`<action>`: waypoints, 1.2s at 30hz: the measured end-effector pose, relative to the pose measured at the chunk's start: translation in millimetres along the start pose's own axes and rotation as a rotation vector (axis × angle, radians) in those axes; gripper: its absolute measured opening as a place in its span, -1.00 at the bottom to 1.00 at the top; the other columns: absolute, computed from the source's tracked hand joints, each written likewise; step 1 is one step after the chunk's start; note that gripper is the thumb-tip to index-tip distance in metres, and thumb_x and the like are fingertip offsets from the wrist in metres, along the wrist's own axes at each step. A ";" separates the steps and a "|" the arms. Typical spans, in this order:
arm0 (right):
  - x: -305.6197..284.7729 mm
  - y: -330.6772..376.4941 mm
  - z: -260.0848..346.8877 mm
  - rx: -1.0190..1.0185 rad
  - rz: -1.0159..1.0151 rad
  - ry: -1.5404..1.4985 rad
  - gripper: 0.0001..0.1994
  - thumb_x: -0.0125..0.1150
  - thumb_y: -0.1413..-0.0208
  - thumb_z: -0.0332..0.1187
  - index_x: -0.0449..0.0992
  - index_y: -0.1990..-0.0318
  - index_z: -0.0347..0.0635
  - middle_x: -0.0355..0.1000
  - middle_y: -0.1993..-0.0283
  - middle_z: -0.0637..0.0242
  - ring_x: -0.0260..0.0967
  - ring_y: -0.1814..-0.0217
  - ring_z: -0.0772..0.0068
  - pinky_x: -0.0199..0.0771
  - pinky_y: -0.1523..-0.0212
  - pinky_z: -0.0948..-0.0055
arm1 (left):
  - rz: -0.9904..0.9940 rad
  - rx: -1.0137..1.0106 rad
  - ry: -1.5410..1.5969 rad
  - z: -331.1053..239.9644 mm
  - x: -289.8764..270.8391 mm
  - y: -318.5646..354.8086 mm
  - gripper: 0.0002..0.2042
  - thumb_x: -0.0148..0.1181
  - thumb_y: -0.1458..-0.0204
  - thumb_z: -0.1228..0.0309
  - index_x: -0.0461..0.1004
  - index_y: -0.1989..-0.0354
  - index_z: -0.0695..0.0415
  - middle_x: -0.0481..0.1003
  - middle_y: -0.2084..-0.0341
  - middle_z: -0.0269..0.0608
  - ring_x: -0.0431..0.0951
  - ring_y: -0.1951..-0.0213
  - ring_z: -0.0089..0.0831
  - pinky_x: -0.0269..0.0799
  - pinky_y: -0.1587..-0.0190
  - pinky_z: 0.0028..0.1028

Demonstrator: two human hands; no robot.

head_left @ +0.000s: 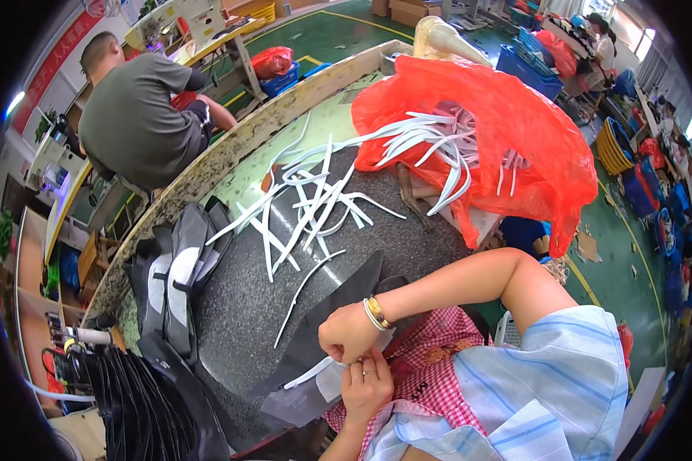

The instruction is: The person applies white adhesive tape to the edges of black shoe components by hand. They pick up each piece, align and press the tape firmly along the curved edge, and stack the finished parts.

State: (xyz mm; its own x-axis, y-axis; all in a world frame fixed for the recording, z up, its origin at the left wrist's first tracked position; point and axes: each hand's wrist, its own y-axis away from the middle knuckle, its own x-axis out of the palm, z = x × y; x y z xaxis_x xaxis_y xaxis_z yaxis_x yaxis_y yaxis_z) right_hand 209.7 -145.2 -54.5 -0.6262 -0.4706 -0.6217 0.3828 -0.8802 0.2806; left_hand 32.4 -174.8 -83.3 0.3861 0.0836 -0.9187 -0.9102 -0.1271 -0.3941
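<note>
Nearest to us are our light-blue striped cloth shirt (546, 369) and red-and-white checked apron (430, 349), just right of the grip. Our right grip (350, 332), with bangles at its wrist, and our ringed left grip (367, 384) meet, both with fingers closed on a flat black sheet piece (304, 353). A narrow white strip (307, 374) lies over its pale grey patch (329, 382) and runs under the fingers; they hide its end, so we cannot tell which of them pinch it. Our right forearm covers part of the sheet too.

Left of the grip, one loose curved white strip (300, 296) lies on the dark speckled bench (238, 323), between us and a pile of black pieces with white insets (181, 276). Farther left and lower stands a row of black folded pieces (134, 407). Above the grip, a tangle of white strips (315, 200) trails toward an open red plastic bag (546, 177), which bulges over the bench's far side. A brown wooden stick (409, 196) stands beside it. Beyond the raised bench rim (215, 154), upper left of us, a co-worker in grey (142, 115) sits turned away.
</note>
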 end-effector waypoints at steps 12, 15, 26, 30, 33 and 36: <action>-96.0 -11.5 -10.4 -0.286 -0.462 -1.811 -0.77 0.25 -0.19 -0.39 0.48 0.02 -0.18 0.52 0.11 0.33 0.46 0.25 0.62 0.50 0.24 0.53 | 0.010 0.000 0.043 -1.1 -5.3 -3.1 -0.73 0.13 0.07 0.48 0.58 0.21 0.34 0.58 0.32 0.01 0.48 0.44 -0.34 0.43 0.34 -0.43; -78.8 4.6 -30.1 -0.026 -0.676 -0.271 -0.75 0.31 -0.09 -0.33 0.55 0.08 -0.19 0.49 0.26 0.29 0.49 0.21 0.33 0.55 0.25 0.39 | -0.039 0.009 -0.004 -2.8 -0.9 -2.3 -0.73 0.13 0.07 0.48 0.58 0.21 0.34 0.58 0.31 0.02 0.47 0.44 -0.37 0.42 0.35 -0.44; -64.0 34.4 31.9 0.179 -0.227 -0.280 -0.83 0.29 0.05 -0.43 0.52 0.26 -0.19 0.43 0.17 0.17 0.46 0.02 0.12 0.53 0.21 0.20 | 0.013 -0.802 0.917 15.4 -41.5 -19.3 -0.55 0.35 -0.01 0.22 0.49 0.03 0.31 0.56 0.28 -0.05 0.56 0.37 -0.22 0.50 0.29 -0.29; -49.9 1.5 -19.1 0.004 -0.462 0.501 -0.76 0.33 0.08 -0.47 0.49 0.20 -0.20 0.39 0.12 0.19 0.46 0.09 0.10 0.49 0.10 0.23 | 0.079 -0.576 0.664 15.4 -30.2 -18.8 -0.60 0.38 0.04 0.35 0.51 0.03 0.23 0.57 0.25 -0.06 0.59 0.26 -0.15 0.52 0.20 -0.33; -58.2 -9.9 -17.4 0.053 -0.352 0.499 -0.84 0.29 0.01 -0.46 0.46 0.27 -0.21 0.45 0.18 0.19 0.48 0.22 0.04 0.51 0.20 0.27 | -0.016 -0.502 0.652 7.9 -26.7 -16.7 -0.60 0.37 0.02 0.39 0.48 -0.01 0.23 0.58 0.23 -0.08 0.59 0.24 -0.18 0.51 0.17 -0.34; -67.1 17.6 32.4 0.001 -0.422 -0.390 -0.89 0.18 -0.15 -0.47 0.40 0.22 -0.25 0.53 0.39 0.26 0.51 0.43 0.40 0.49 0.39 0.46 | -0.037 -0.814 1.078 9.6 -44.6 -13.6 -0.55 0.37 0.01 0.45 0.44 -0.08 0.22 0.58 0.23 -0.15 0.60 0.21 -0.29 0.53 0.17 -0.35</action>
State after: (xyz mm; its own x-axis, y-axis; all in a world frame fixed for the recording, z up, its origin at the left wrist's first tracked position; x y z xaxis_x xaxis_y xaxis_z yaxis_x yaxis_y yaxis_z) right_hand 236.5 -131.1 15.8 -0.9289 -0.0663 -0.3643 0.0445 -0.9967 0.0679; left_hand 26.1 -167.3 -36.7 0.6748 -0.6636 -0.3229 -0.6956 -0.7181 0.0222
